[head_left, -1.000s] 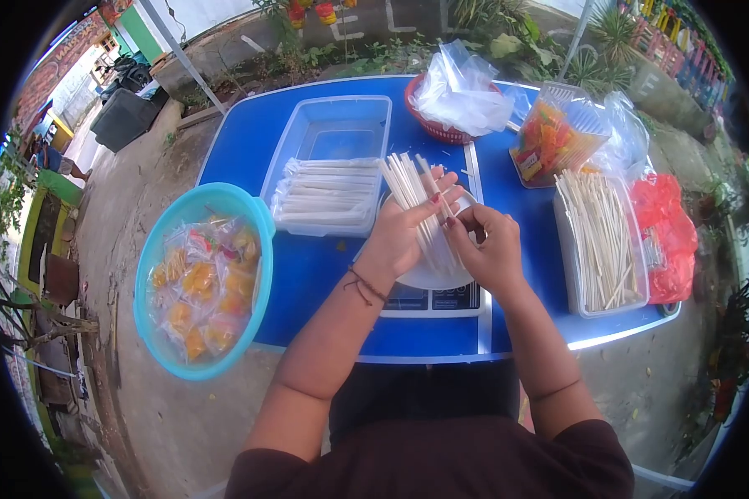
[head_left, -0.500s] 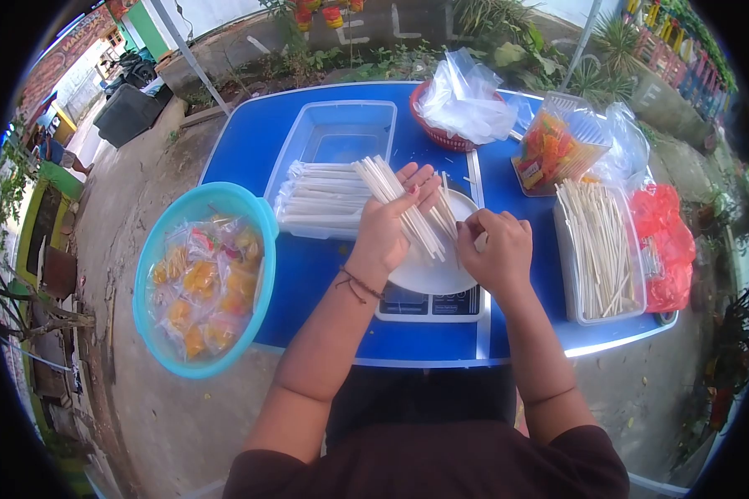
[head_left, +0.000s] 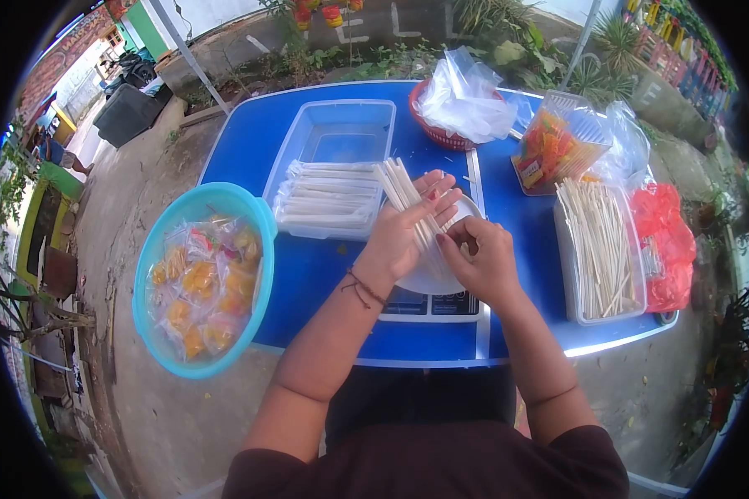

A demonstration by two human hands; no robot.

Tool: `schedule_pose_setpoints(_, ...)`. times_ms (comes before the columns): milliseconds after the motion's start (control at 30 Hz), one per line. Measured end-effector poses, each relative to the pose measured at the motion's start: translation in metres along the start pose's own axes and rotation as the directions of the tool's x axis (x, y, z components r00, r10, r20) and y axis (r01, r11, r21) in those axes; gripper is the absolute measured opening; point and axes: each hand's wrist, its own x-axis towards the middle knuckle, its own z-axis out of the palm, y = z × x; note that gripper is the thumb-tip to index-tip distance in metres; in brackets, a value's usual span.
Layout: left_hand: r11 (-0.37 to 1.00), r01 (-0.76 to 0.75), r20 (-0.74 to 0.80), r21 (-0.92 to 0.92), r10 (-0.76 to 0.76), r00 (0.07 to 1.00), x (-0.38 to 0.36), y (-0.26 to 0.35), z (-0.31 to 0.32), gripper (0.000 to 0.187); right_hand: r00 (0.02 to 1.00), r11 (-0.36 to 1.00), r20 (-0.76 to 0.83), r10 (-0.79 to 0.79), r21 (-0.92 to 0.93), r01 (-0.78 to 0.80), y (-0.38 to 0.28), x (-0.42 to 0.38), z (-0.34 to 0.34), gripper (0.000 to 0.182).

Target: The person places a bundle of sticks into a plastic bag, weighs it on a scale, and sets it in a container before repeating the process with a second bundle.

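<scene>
My left hand (head_left: pixel 404 233) is palm up over the scale, its thumb across a bundle of pale wooden sticks (head_left: pixel 400 187). The sticks slant from upper left to lower right. Against their lower part, my right hand (head_left: pixel 481 256) has its fingers curled in, with the thumb at the bundle; what those fingers pinch is hidden. Beneath both hands lies a white plate (head_left: pixel 424 281) on a digital kitchen scale (head_left: pixel 437 304), partly covered by the hands.
Wrapped stick packs (head_left: pixel 329 195) lie in a clear plastic box (head_left: pixel 341 110). Loose sticks fill another box (head_left: pixel 599 249) on the right. A turquoise basin (head_left: pixel 146 320) holds bagged food. Behind are a red basket (head_left: pixel 441 137) with plastic bags and a clear container (head_left: pixel 553 150).
My left hand and its bundle have shifted right. My right hand has moved slightly left, and the two hands now meet at the sticks.
</scene>
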Motion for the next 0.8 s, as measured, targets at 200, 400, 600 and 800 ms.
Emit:
schedule_pose_setpoints(200, 0.995, 0.018, 0.053, -0.093, -0.013, 0.999, 0.0029, -0.0008, -0.0067, 0.044, 0.998, 0.997, -0.06, 0.032, 0.072, -0.027, 0.003, 0.0012, 0.0012, 0.016)
schedule_pose_setpoints(400, 0.999, -0.019, 0.049, 0.032, 0.018, 0.999, 0.0005, -0.0018, -0.0017, 0.045, 0.998, 0.998, -0.053, 0.013, 0.066, -0.009, -0.0012, 0.0021, -0.0007, 0.017)
schedule_pose_setpoints(600, 0.999, 0.002, 0.04, 0.04, -0.004, 0.999, 0.0013, -0.0016, -0.0021, 0.044, 0.994, 0.994, -0.075, 0.077, 0.08, -0.071, 0.0033, 0.0018, -0.0004, 0.017)
schedule_pose_setpoints(800, 1.0, -0.015, -0.01, 0.005, 0.015, 1.0, 0.0042, -0.0018, -0.0086, 0.039, 0.975, 1.0, -0.224, 0.003, -0.01, -0.005, 0.0071, 0.0043, -0.0018, 0.016)
